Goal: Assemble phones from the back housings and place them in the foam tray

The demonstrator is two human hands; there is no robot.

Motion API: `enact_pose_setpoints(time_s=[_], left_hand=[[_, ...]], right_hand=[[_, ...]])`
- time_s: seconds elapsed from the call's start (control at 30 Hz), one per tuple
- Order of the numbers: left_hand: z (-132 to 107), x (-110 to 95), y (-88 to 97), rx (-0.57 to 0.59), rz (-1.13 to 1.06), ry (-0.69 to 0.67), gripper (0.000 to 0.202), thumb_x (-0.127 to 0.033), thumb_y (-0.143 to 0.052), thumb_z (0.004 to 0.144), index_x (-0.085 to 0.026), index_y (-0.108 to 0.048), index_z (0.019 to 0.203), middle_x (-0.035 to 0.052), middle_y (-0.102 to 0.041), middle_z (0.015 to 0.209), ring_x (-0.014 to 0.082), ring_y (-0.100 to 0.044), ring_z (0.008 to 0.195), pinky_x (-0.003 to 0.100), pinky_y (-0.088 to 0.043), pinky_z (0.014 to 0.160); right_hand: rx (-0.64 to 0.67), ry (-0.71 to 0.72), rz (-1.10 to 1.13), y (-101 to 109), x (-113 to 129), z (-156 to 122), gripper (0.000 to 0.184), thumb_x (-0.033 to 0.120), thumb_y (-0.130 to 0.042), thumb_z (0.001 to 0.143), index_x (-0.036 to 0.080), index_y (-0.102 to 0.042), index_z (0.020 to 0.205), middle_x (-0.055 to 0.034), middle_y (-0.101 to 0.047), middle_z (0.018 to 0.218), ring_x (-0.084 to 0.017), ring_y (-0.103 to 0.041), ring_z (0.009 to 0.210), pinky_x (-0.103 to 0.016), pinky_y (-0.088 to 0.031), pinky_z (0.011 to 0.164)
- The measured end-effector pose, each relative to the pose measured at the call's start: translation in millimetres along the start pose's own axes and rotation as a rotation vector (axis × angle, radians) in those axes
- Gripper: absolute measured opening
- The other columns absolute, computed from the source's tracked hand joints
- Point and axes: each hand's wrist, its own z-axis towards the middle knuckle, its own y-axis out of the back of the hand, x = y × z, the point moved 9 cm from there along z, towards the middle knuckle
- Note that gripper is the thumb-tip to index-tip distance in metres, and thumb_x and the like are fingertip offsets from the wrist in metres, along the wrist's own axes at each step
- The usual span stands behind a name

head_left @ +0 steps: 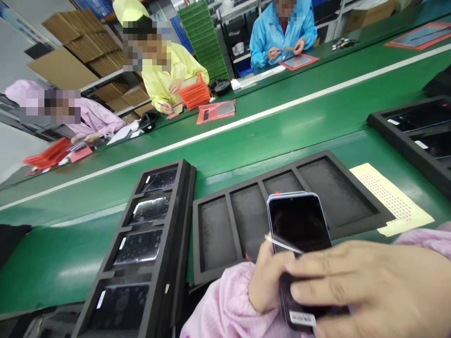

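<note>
A black-screened smartphone with a pale blue rim is held at the near side of a wide charcoal-black foam tray with four rectangular compartments, right of the tray's middle. The bare left hand, in a pale pink sleeve, has its grip clasped around the smartphone's left edge. The bare right hand lies spread across the smartphone's lower half; I cannot tell whether its grip is pinching anything. A thin strip of clear film slants over the screen beside the right fingertips. A white printed label sits near the smartphone's bottom.

The tray rests on a glossy green tabletop. Just left of the tray stands a stack of narrow black foam trays, its top one holding four dark phones with white labels. Beside the tray's right edge lies a pale yellow sheet with rows of small dark marks. Well beyond the tray, across the tabletop, are co-workers in pink, yellow and blue coats.
</note>
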Motion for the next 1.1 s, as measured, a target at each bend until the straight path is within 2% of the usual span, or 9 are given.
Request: enact_pose_setpoints(time_s=[0.13, 0.3, 0.5, 0.57, 0.67, 0.73, 0.83, 0.97, 1.1], left_hand=[[9, -8, -0.7, -0.047, -0.033, -0.05, 0.025, -0.038, -0.069, 0.072, -0.016, -0.067, 0.082, 0.0057, -0.066, 0.091, 0.0245, -0.058, 0.096, 0.034, -0.044, 0.088], [16, 2, 7.2, -0.1, -0.158, -0.005, 0.038, -0.044, -0.069, 0.067, -0.014, -0.064, 0.09, 0.0068, -0.067, 0.095, 0.0255, -0.06, 0.095, 0.035, -0.045, 0.088], [16, 11, 11.1, -0.139, -0.147, 0.085, 0.041, -0.047, -0.071, 0.063, -0.014, -0.064, 0.085, 0.009, -0.066, 0.105, 0.0308, -0.054, 0.11, 0.037, -0.043, 0.094], [16, 12, 14.6, -0.157, -0.157, 0.075, 0.043, -0.049, -0.072, 0.062, -0.015, -0.064, 0.086, 0.0084, -0.066, 0.105, 0.03, -0.056, 0.108, 0.037, -0.043, 0.093], [19, 9, 16.3, -0.132, -0.176, 0.022, 0.052, -0.053, -0.077, 0.059, -0.016, -0.063, 0.092, 0.0082, -0.065, 0.106, 0.0281, -0.059, 0.102, 0.037, -0.045, 0.089], [19, 9, 20.0, -0.137, -0.179, 0.009, 0.053, -0.049, -0.079, 0.058, -0.017, -0.061, 0.097, 0.0066, -0.067, 0.099, 0.0256, -0.062, 0.094, 0.036, -0.047, 0.084], [17, 12, 31.4, -0.194, -0.165, 0.039, 0.046, -0.03, -0.079, 0.059, -0.019, -0.059, 0.099, 0.0024, -0.067, 0.083, 0.02, -0.063, 0.078, 0.033, -0.048, 0.075], [14, 16, 37.9, -0.197, -0.141, 0.097, 0.036, -0.023, -0.073, 0.06, -0.017, -0.059, 0.093, 0.0013, -0.064, 0.075, 0.0172, -0.059, 0.069, 0.03, -0.047, 0.067], [12, 15, 29.2, -0.172, -0.064, 0.086, 0.029, -0.022, -0.072, 0.06, -0.015, -0.059, 0.086, 0.0005, -0.061, 0.069, 0.015, -0.056, 0.063, 0.028, -0.045, 0.063]], right_hand=[[0.075, 0.083, -0.027, -13, -2, 16, 0.027, 0.045, -0.053, 0.09, 0.024, -0.064, 0.076, -0.005, -0.061, 0.108, -0.027, -0.052, 0.108, -0.044, -0.046, 0.088], [0.076, 0.25, -0.057, -33, -2, 36, 0.029, 0.03, -0.05, 0.092, 0.02, -0.06, 0.067, -0.0073, -0.059, 0.107, -0.028, -0.052, 0.103, -0.046, -0.044, 0.082], [-0.069, -0.114, 0.071, -37, -31, 37, 0.028, 0.03, -0.044, 0.09, 0.021, -0.052, 0.065, -0.0103, -0.058, 0.098, -0.026, -0.054, 0.096, -0.046, -0.045, 0.082], [-0.107, -0.315, 0.188, -37, -46, 26, 0.022, 0.038, -0.044, 0.089, 0.021, -0.053, 0.078, -0.0091, -0.06, 0.086, -0.023, -0.059, 0.08, -0.039, -0.049, 0.068], [0.177, -0.644, 0.457, -70, -62, 0, 0.028, 0.046, -0.053, 0.082, 0.02, -0.049, 0.092, 0.0007, -0.057, 0.059, -0.018, -0.055, 0.051, -0.029, -0.044, 0.044], [0.384, -0.784, 0.66, -90, -61, -17, 0.031, 0.046, -0.053, 0.081, 0.019, -0.05, 0.095, 0.0011, -0.059, 0.059, -0.018, -0.058, 0.053, -0.027, -0.045, 0.045], [0.21, -0.889, 0.787, -72, -86, -27, 0.037, 0.047, -0.051, 0.083, 0.018, -0.054, 0.104, -0.0024, -0.063, 0.073, -0.019, -0.062, 0.064, -0.027, -0.05, 0.052], [-0.174, -0.89, 0.288, -13, -152, -50, 0.046, 0.043, -0.051, 0.085, 0.023, -0.051, 0.126, 0.002, -0.056, 0.065, -0.016, -0.056, 0.057, -0.027, -0.046, 0.05], [-0.076, -0.669, -0.158, -15, -184, -56, 0.041, 0.046, -0.046, 0.084, 0.022, -0.064, 0.112, -0.0038, -0.06, 0.072, -0.023, -0.058, 0.068, -0.038, -0.05, 0.061]])
